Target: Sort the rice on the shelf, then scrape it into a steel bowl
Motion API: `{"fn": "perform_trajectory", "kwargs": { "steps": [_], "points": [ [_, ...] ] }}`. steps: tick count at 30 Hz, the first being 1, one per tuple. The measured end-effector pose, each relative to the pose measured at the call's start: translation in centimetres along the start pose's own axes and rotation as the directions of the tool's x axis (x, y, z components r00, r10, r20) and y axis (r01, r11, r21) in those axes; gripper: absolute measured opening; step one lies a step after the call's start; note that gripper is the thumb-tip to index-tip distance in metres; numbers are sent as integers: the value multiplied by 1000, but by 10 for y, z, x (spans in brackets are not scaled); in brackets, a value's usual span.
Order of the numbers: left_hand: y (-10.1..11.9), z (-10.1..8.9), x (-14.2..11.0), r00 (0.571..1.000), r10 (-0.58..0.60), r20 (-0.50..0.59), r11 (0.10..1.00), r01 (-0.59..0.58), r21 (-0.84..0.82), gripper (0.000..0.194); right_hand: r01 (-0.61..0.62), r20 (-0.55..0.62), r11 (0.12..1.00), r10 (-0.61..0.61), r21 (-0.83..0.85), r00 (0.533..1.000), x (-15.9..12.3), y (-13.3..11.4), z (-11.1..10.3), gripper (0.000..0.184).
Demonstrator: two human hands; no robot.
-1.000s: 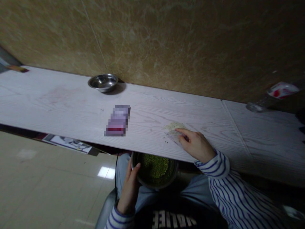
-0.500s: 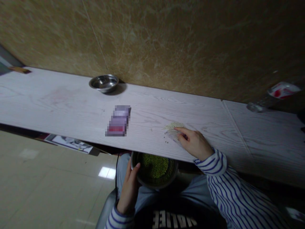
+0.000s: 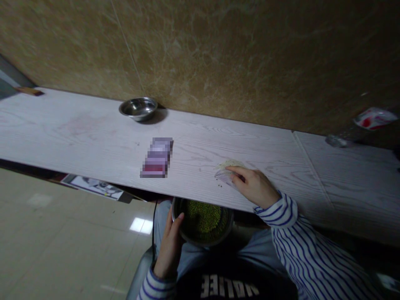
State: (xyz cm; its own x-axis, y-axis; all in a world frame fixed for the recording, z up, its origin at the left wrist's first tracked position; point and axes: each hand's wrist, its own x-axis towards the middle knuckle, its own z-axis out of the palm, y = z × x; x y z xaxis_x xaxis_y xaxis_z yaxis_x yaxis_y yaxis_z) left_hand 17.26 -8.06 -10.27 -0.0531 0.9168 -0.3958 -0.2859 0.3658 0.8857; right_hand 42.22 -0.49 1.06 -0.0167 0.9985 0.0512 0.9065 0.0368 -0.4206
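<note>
In the head view, my left hand grips the left rim of a metal bowl, thumb over the edge. The bowl rests at my lap, just under the table edge, and holds many small green beans, which look like mung beans. On the table, my right hand has its index finger and thumb closed on a thin pale sheet, perhaps paper or plastic. Fine pale bits lie on the sheet. Several dark specks lie beside its near edge. My other right fingers are partly hidden.
An empty-looking steel bowl stands by the wall. A blurred-out flat purple object lies left of the sheet. At the right, a clear bottle with a red-and-white label lies near the wall. An open drawer juts out below the tabletop.
The near part of the pale sheet looks more folded over under my right fingers. My left hand and the bean bowl stay in place; the view has shifted slightly.
</note>
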Motion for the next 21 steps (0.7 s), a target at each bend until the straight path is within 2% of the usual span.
{"fn": "perform_trajectory", "kwargs": {
  "steps": [3, 6, 9, 14, 21],
  "points": [
    [2, 1, 0, 998, -59, -25, 998, 58, -19, 73, 16, 3, 1000, -15, -9, 1000, 0, -3, 1, 39],
    [2, 1, 0, 995, -100, -24, 995, 99, -30, 73, 59, 55, 998, -59, 3, 997, -2, -8, 3, 40],
    [3, 1, 1, 995, -95, -18, 995, 95, -20, 71, 67, 92, 997, -69, 26, 993, -4, -11, 3, 39],
    [3, 2, -1, 994, -104, 41, 993, 106, -43, 69, 64, 55, 997, -67, 50, 996, -2, -18, 3, 40],
    [4, 6, -1, 988, -150, 31, 986, 152, -72, 71, 142, 145, 987, -151, 70, 978, -15, -36, 8, 38]
  ]
}}
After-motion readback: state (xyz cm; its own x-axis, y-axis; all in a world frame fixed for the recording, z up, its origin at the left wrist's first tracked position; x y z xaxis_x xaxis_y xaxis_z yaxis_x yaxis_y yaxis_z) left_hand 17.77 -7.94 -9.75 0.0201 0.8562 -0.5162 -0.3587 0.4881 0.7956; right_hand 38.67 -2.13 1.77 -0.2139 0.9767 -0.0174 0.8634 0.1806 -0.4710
